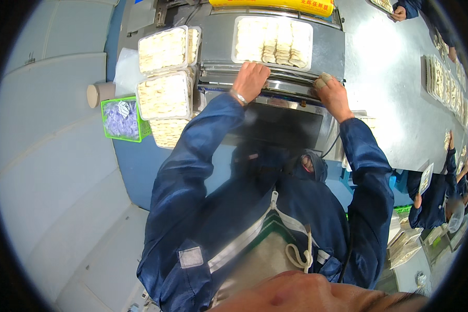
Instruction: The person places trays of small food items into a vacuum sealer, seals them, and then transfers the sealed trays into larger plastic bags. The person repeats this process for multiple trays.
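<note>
A clear plastic tray (272, 43) of pale food pieces in rows lies on the metal bed of a film-wrapping machine (214, 50). My left hand (252, 81) is curled at the machine's front bar, below the tray's left part. Beyond the tray's right corner, my right hand (330, 93) is closed at the same bar, tan covers on some fingertips. Thin clear film (292, 73) glints between the two hands; their fingers appear to pinch it, though the fingertips are partly hidden. A yellow printed roll (273, 4) lies across the back of the machine.
Filled trays (163, 95) are stacked at the machine's left. Beside them stand a green plastic basket (121, 119) of bagged purple items and a cardboard tube (100, 94). A steel table (386, 97) extends right, with rows of trays (446, 85) and co-workers (433, 199) along it.
</note>
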Demonstrator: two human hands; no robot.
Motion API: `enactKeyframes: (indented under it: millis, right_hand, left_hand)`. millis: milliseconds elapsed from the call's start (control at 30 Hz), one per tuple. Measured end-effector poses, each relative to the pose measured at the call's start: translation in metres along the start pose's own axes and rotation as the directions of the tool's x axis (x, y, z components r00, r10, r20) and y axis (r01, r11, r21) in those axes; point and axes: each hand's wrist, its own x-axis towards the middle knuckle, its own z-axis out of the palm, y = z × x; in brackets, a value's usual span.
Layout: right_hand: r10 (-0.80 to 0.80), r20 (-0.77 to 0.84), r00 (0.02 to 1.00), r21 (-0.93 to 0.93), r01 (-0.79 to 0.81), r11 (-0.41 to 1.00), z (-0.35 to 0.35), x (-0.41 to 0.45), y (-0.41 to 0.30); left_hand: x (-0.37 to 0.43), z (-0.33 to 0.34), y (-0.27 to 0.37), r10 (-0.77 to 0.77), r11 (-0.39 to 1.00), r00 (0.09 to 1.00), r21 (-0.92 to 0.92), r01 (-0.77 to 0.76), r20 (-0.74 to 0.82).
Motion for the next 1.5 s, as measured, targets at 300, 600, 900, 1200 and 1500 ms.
enactKeyframes:
  millis: [300, 600, 900, 1200, 1500]
  right_hand:
    - [0.084, 0.068, 0.994, 0.047, -0.087, 0.995, -0.011, -0.010, -0.006]
    - [0.061, 0.065, 0.996, 0.056, -0.064, 0.996, -0.009, -0.009, -0.006]
    - [0.076, 0.046, 0.996, 0.085, -0.079, 0.993, -0.012, -0.010, -0.006]
    - [0.078, 0.069, 0.995, 0.054, -0.082, 0.995, -0.009, -0.009, -0.005]
    - [0.124, 0.135, 0.983, 0.045, -0.132, 0.990, -0.008, -0.013, -0.002]
  left_hand:
    - [-0.018, -0.008, 0.003, -0.008, 0.998, 1.000, -0.062, 0.010, 0.026]
    - [-0.046, -0.060, -0.052, -0.398, 0.913, 0.896, 0.012, 0.408, -0.197]
    - [-0.032, -0.036, -0.056, -0.161, 0.955, 0.976, 0.228, 0.191, -0.145]
    - [-0.026, -0.036, -0.055, -0.179, 0.953, 0.981, 0.260, 0.154, 0.075]
    - [-0.040, -0.044, -0.053, -0.171, 0.985, 0.984, 0.014, 0.170, 0.053]
